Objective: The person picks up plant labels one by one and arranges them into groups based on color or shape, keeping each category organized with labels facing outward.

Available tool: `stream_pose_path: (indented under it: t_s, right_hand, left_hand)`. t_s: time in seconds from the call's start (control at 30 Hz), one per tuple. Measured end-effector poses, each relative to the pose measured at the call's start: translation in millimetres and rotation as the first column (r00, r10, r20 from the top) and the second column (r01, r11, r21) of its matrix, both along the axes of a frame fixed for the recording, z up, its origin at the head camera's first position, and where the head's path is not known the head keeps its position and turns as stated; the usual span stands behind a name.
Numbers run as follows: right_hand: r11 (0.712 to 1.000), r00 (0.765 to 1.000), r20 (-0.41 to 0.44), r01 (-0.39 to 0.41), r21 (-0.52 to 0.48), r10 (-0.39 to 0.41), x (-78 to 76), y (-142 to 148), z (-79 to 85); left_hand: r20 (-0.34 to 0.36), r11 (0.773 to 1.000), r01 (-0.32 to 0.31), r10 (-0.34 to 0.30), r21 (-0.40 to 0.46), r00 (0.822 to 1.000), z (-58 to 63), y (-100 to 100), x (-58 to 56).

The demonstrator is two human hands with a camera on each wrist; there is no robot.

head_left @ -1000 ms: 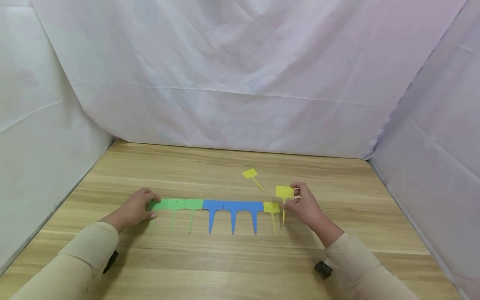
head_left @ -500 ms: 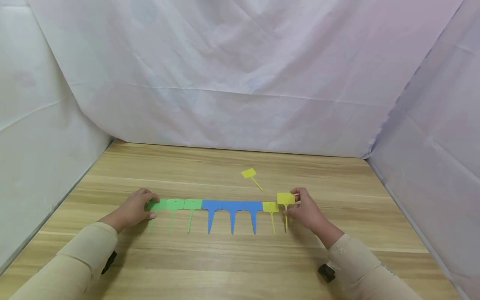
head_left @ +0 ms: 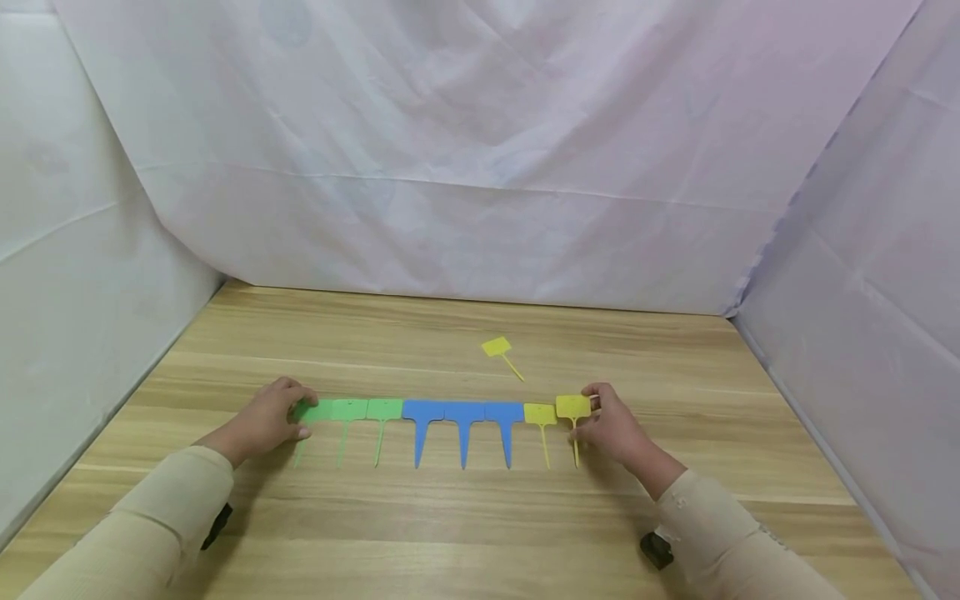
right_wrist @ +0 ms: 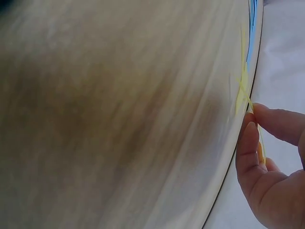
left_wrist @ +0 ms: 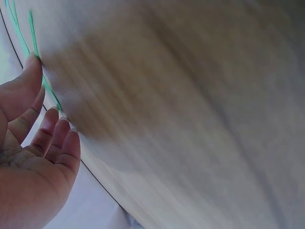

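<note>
Plant labels lie side by side in a row: green, then blue, then yellow. My left hand (head_left: 268, 419) holds the outermost green plant label (head_left: 319, 410) at its edges, thumb below and fingers above, covering its left part. My right hand (head_left: 617, 427) pinches a yellow plant label (head_left: 572, 407) by its right side, stem toward me. In the right wrist view, this yellow plant label (right_wrist: 261, 143) shows edge-on between thumb and fingers, tilted. It sits just right of another yellow plant label (head_left: 540, 414), its head slightly higher in the head view.
Another yellow plant label (head_left: 497, 347) lies askew behind the row. Blue plant labels (head_left: 463, 412) form the row's middle, with two more green plant labels (head_left: 385, 408) to their left. White cloth (head_left: 465, 217) encloses the wooden table (head_left: 420, 533) at the back and both sides.
My right hand has brought the yellow plant label down and toward me, to the right end of the row. My left hand has stayed at the green plant label.
</note>
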State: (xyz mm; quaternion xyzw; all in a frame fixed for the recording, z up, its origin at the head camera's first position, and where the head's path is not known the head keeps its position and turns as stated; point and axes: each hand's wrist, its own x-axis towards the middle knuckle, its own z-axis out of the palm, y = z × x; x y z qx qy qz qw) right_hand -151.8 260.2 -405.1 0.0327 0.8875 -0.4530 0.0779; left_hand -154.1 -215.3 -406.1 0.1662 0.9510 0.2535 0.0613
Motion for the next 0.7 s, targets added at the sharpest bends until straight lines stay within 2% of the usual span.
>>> stream_pose_path:
  t_s: [0.53,0.7]
  right_hand:
    - [0.998,1.000,-0.005,-0.016,0.056,0.016,0.8,1.0,-6.0]
    - [0.997,1.000,-0.005,-0.020,0.068,0.020,1.0,2.1,-6.7]
  left_hand:
    - [0.024,1.000,-0.020,0.020,0.007,1.000,-1.0,-0.1,0.0]
    - [0.010,1.000,-0.021,0.021,0.009,1.000,-2.0,0.2,-0.3]
